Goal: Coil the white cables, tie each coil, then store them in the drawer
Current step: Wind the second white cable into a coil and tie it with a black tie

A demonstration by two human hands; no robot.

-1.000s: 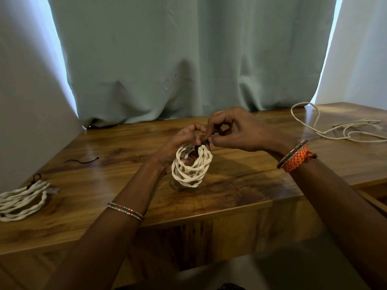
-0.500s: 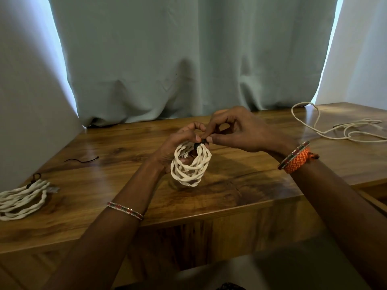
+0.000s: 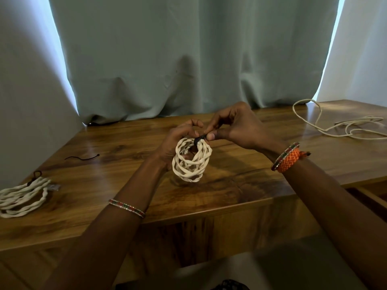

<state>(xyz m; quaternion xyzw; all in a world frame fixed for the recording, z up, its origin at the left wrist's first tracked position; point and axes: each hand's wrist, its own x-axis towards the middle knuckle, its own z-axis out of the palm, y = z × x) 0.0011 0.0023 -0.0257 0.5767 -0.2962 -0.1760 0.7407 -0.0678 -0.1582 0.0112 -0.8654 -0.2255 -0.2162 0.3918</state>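
Observation:
A coil of white twisted cable (image 3: 191, 164) hangs upright just above the middle of the wooden table (image 3: 240, 176). My left hand (image 3: 178, 143) holds the coil, fingers through its loops. My right hand (image 3: 234, 127) pinches a black tie (image 3: 199, 140) wrapped around the top of the coil. A second white coil (image 3: 23, 195), bound with a dark tie, lies flat at the table's left edge. An uncoiled white cable (image 3: 335, 126) sprawls at the back right.
A loose black tie (image 3: 82, 158) lies on the table at the left. A pale green curtain (image 3: 188, 59) hangs behind the table. Part of an open drawer (image 3: 368, 197) shows at the right below the tabletop.
Both hands stay at the coil's top. My right fingers have shifted slightly on the black tie; the coil hangs in nearly the same place.

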